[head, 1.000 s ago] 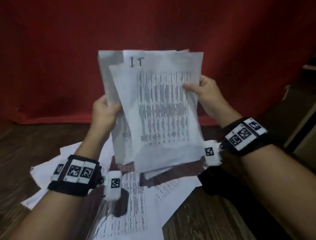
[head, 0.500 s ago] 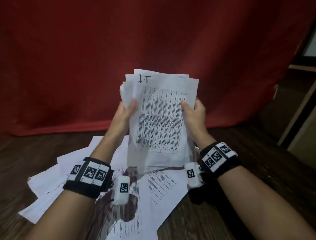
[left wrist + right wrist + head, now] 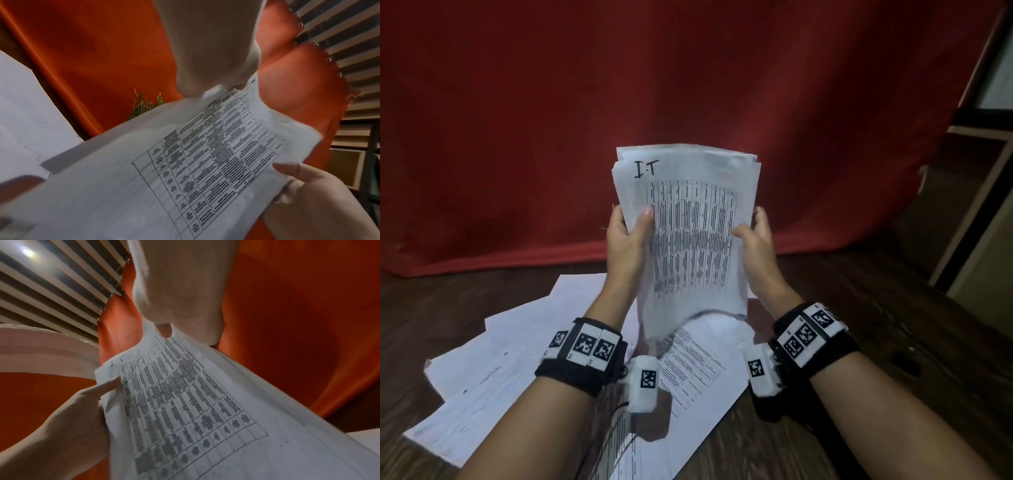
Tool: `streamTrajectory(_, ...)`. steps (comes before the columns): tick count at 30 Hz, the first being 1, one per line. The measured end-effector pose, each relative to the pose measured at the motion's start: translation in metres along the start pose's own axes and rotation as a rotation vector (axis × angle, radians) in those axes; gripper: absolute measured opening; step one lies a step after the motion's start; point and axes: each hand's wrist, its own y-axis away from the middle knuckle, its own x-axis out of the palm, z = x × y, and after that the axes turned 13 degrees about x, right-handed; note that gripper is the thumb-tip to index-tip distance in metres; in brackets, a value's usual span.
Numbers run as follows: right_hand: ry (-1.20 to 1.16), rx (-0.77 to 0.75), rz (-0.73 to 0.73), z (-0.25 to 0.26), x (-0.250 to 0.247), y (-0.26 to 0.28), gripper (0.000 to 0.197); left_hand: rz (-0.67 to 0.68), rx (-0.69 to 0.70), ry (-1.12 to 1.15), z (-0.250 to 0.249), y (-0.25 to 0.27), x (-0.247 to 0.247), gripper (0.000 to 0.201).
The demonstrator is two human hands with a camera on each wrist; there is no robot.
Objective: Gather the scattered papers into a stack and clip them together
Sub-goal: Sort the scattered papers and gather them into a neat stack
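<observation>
1. A stack of papers [image 3: 688,236] is held upright above the counter [image 3: 859,342], in front of a red curtain [image 3: 551,120].
2. The stack's left edge is gripped by the left hand [image 3: 625,236], its thumb laid on the front sheet and its fingers hidden behind.
3. The stack's right edge is gripped by the right hand [image 3: 755,240], thumb in front, fingers curled behind.
4. "I-T" is handwritten at the top of the front sheet, above a printed table.
5. The stack's lower edge is blurred.
6. More loose sheets [image 3: 517,359] are spread overlapping on the counter beneath the forearms.
7. Marker-tagged wristbands [image 3: 585,349] are worn on both wrists.
</observation>
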Motion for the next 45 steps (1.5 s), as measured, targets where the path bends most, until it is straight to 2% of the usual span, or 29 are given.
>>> streamTrajectory(4,0.051,0.103,-0.094,-0.008,-0.007,-0.006,0.038,0.083,-0.08,0.007,0.012,-0.007,-0.01,0.051)
streamTrajectory(6,0.106,0.191,-0.095,-0.013,-0.015,-0.008,0.032,0.2,-0.128,-0.017,0.019,-0.009,-0.017,0.054)
streamTrajectory(8,0.107,0.254,-0.086,-0.015,-0.019,-0.007,0.025,0.336,-0.159,-0.105,0.023,-0.008,-0.02,0.042)
streamTrajectory(10,0.091,0.262,-0.091,-0.012,-0.018,-0.006,0.021,0.387,-0.153,-0.193,0.024,-0.006,-0.018,0.021)
streamTrajectory(12,0.117,0.216,-0.083,-0.012,-0.017,-0.009,0.025,0.337,-0.125,-0.252,0.022,-0.01,-0.02,0.008)
streamTrajectory(14,0.175,0.184,-0.091,-0.013,-0.014,-0.012,0.029,0.244,-0.076,-0.272,0.016,-0.017,-0.026,0.009)
streamTrajectory(16,0.328,0.226,-0.123,-0.021,-0.01,-0.014,0.035,0.159,-0.014,-0.254,0.006,-0.026,-0.037,0.006)
streamTrajectory(18,0.553,0.302,-0.028,-0.033,-0.004,-0.008,0.023,0.064,0.011,-0.232,-0.006,-0.037,-0.053,0.007)
streamTrajectory(19,0.646,0.356,0.063,-0.041,0.002,-0.003,0.014,0.018,0.018,-0.241,-0.011,-0.043,-0.063,0.015)
streamTrajectory(21,0.761,0.451,0.281,-0.057,0.02,0.014,0.012,-0.045,0.042,-0.259,-0.021,-0.051,-0.09,0.026)
streamTrajectory(23,1.036,0.423,0.486,-0.072,0.046,0.024,0.031,-0.076,0.111,-0.244,-0.03,-0.057,-0.117,0.027)
streamTrajectory(24,1.212,0.393,0.564,-0.079,0.061,0.028,0.05,-0.091,0.149,-0.241,-0.035,-0.058,-0.129,0.024)
streamTrajectory(26,1.501,0.339,0.622,-0.092,0.089,0.037,0.086,-0.109,0.188,-0.238,-0.046,-0.056,-0.144,0.013)
streamTrajectory(28,1.681,0.262,0.622,-0.103,0.108,0.043,0.093,-0.11,0.189,-0.225,-0.049,-0.056,-0.158,0.012)
streamTrajectory(30,1.773,0.233,0.642,-0.107,0.119,0.043,0.085,-0.126,0.171,-0.195,-0.051,-0.055,-0.171,0.025)
streamTrajectory(32,1.768,0.288,0.669,-0.105,0.124,0.037,0.074,-0.164,0.135,-0.153,-0.051,-0.055,-0.184,0.033)
streamTrajectory(36,1.672,0.438,0.662,-0.104,0.117,0.016,0.044,-0.23,0.096,-0.236,-0.052,-0.042,-0.203,0.015)
streamTrajectory(39,1.58,0.354,0.665,-0.104,0.098,0.008,0.029,-0.258,0.086,-0.214,-0.048,-0.031,-0.22,0.016)
streamTrajectory(42,1.327,0.305,0.647,-0.098,0.074,-0.008,0.009,-0.244,0.118,-0.188,-0.049,-0.025,-0.224,0.005)
streamTrajectory(44,1.153,0.321,0.632,-0.085,0.056,-0.022,0.019,-0.237,0.073,-0.141,-0.053,-0.023,-0.222,0.018)
streamTrajectory(45,1.117,0.349,0.659,-0.072,0.048,-0.028,0.025,-0.251,0.07,-0.125,-0.054,-0.024,-0.224,0.008)
